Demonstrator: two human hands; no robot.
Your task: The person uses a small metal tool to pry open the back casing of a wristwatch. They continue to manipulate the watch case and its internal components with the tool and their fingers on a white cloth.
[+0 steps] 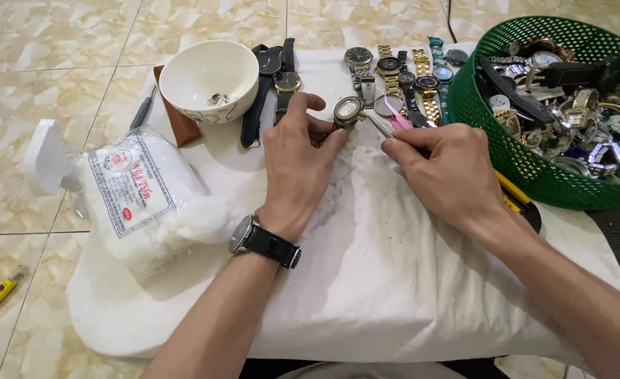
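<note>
Carefully: your left hand (297, 158) pinches the round watch case (347, 110) upright over the white cloth (394, 281), while your right hand (445, 172) grips tweezers (378, 125) at its edge. A slip could scratch the case or flick it toward the green basket (534, 175).

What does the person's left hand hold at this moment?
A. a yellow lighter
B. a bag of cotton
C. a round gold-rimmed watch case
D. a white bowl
C: the left hand pinches the round gold-rimmed watch case at its fingers, while the right hand brings slim tweezers to it.
</note>
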